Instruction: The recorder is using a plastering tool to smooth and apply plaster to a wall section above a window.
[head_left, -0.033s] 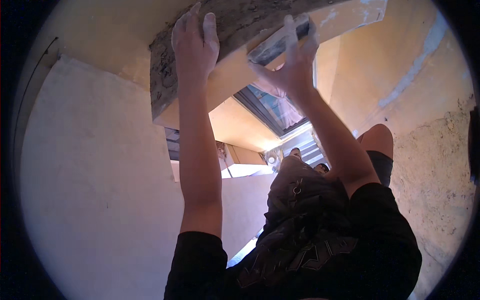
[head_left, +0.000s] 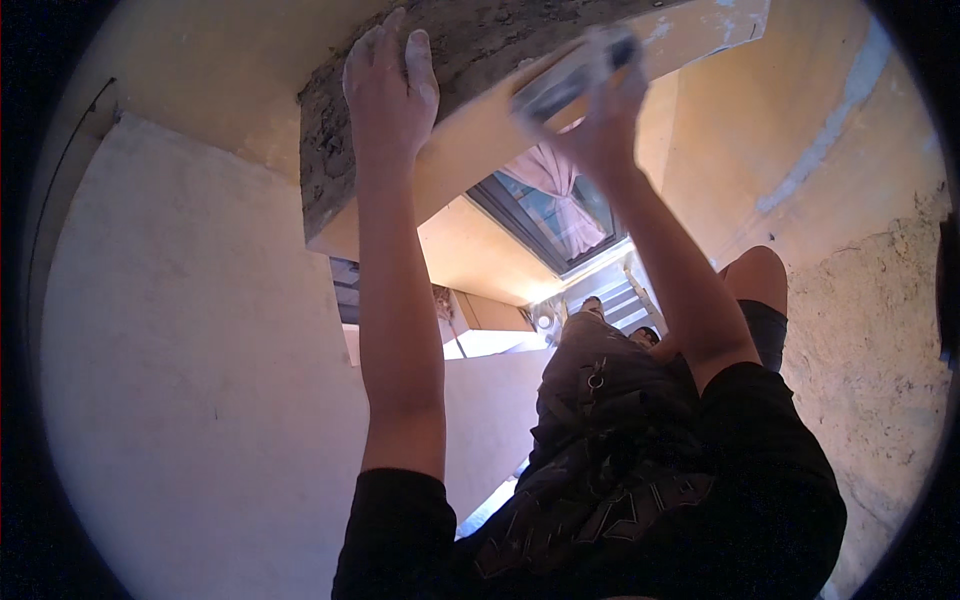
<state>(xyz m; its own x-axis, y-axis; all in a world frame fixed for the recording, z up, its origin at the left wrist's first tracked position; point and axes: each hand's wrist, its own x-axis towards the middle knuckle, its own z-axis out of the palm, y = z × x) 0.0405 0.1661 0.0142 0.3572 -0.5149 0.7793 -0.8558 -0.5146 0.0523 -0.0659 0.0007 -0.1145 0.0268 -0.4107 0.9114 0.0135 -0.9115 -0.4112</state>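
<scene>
My left hand point(head_left: 390, 85) lies flat, fingers together, against the rough grey plastered face point(head_left: 470, 35) of an overhead beam and holds nothing. My right hand point(head_left: 605, 135) is raised beside it and grips a flat grey plastering tool point(head_left: 575, 75), pressed at the beam's lower edge. Motion blurs the tool. The beam's yellow underside point(head_left: 480, 150) runs between my two arms.
A smooth pale wall point(head_left: 200, 350) fills the left. A rough plastered wall point(head_left: 870, 330) stands at the right. Below are a window with a pink curtain point(head_left: 560, 205), steps point(head_left: 620, 295), my dark clothing and a bare knee point(head_left: 755, 275).
My right hand has closed around the tool and swept it a little up along the beam edge. My left hand stays flat on the grey face.
</scene>
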